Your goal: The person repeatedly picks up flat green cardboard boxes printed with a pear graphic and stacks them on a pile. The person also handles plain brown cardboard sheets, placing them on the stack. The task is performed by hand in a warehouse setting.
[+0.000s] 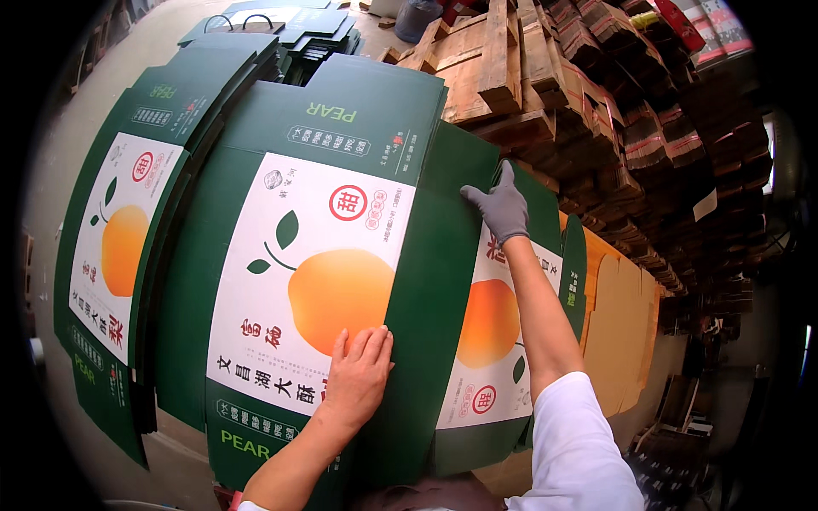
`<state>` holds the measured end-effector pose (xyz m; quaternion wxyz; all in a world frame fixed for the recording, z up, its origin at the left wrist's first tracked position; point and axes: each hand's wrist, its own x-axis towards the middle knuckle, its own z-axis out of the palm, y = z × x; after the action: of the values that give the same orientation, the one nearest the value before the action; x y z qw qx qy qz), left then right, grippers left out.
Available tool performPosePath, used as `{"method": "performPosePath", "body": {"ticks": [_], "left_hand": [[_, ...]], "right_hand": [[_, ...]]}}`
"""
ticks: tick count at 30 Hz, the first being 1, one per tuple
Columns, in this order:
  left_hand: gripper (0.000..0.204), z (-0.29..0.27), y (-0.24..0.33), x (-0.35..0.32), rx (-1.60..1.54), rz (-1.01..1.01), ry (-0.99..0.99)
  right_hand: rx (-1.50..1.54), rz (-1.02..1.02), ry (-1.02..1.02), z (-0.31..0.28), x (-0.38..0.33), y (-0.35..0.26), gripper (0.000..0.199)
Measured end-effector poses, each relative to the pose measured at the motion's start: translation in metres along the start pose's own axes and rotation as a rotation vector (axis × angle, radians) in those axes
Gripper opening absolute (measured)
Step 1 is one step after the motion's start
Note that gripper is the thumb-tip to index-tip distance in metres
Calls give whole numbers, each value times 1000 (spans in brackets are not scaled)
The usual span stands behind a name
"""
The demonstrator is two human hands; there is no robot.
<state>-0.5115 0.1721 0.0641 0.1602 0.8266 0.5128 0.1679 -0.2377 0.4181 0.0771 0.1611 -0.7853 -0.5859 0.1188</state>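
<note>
Before me lies a large flat carton blank (298, 213), dark green with white panels that each show a yellow-orange pear. My bare left hand (360, 375) rests flat on the lower right of its nearer white panel, over the pear's bottom edge, fingers stretched out. Farther right, my right hand (501, 204), in a grey glove, reaches to the far part of the green strip beside the second white panel (481, 341). Its thumb and a finger are spread against the cardboard there, and its other fingertips are hard to make out.
A stack of similar green blanks (119, 230) stands at the left. Beyond are more green cartons (315, 34) with dark cord handles and a wooden pallet (469, 64). Bundled brown cardboard (635, 111) is piled at the right, with plain tan sheets (622, 324) below it.
</note>
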Motion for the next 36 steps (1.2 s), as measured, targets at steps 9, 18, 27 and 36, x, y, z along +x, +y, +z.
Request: {"method": "performPosePath", "body": {"ticks": [9, 18, 27, 36], "left_hand": [[49, 1, -10, -3, -73, 9, -18], [51, 3, -13, -6, -110, 3, -16], [53, 10, -11, -8, -153, 2, 5], [42, -14, -61, -30, -224, -102, 2]], "right_hand": [[-131, -814, 75, 68, -86, -45, 50], [-157, -788, -70, 77, -83, -62, 59], [-353, -570, -24, 97, -4, -89, 67], [-352, -599, -92, 99, -101, -94, 70]]}}
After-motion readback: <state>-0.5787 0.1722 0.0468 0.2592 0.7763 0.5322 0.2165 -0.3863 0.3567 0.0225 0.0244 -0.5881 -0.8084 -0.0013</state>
